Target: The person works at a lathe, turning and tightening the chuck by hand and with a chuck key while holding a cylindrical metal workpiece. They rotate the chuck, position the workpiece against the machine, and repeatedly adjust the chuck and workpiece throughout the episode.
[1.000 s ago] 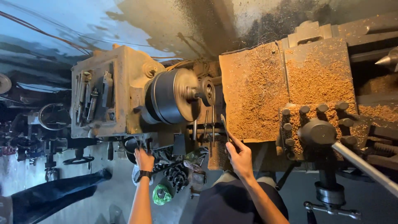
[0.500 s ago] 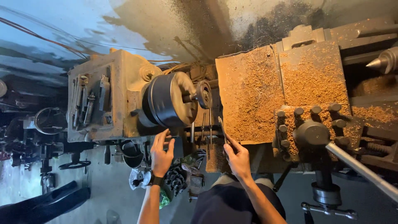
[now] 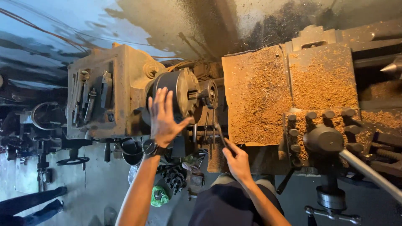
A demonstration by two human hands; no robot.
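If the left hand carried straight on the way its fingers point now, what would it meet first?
The left hand already lies with its palm toward the dark round lathe chuck, fingers pointing up the picture. Going on, it would likely slide over the chuck's rim toward the headstock casing; depth is hard to judge.

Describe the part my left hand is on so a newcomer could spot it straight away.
Start at the big boxy lathe headstock on the left, with tools racked on its face. On its right end sits the chuck, under the spread left hand. It is the one dark, smooth round drum, clean beside the chip-covered carriage.
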